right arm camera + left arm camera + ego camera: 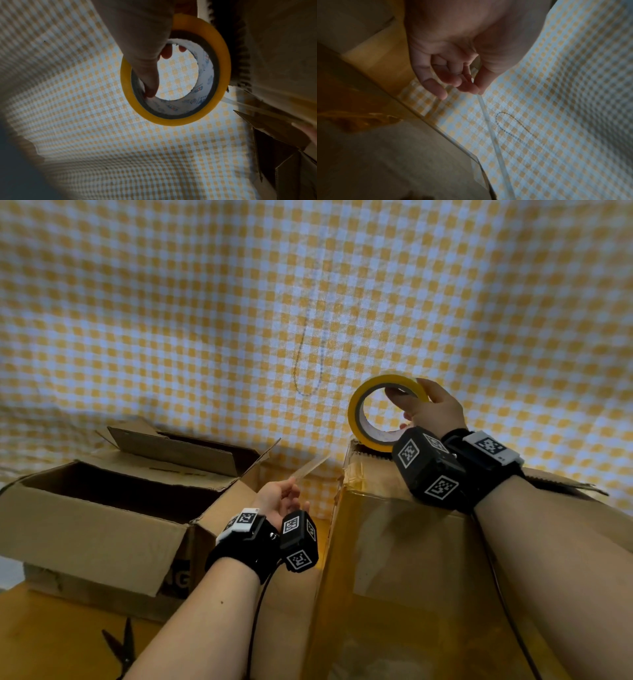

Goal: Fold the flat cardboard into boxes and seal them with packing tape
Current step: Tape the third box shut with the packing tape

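Observation:
A yellow packing tape roll [356, 414] stands on the far edge of the closed cardboard box [394, 559] on the right. My right hand [432, 409] grips the roll [221, 67], thumb inside the core and fingers over the rim. A clear tape strip [310, 468] runs from the roll to my left hand [281, 495], which pinches its free end between thumb and fingers. In the left wrist view the strip [489, 128] stretches away from the left hand [467, 86], past the box's edge. The box's top and near face look glossy with yellowish tape.
An open cardboard box [96, 535] with raised flaps stands at the left. Black scissors [125, 645] lie on the wooden surface near the front edge. A yellow-and-white checked cloth [205, 302] covers the area behind, with a thin chain [308, 364] lying on it.

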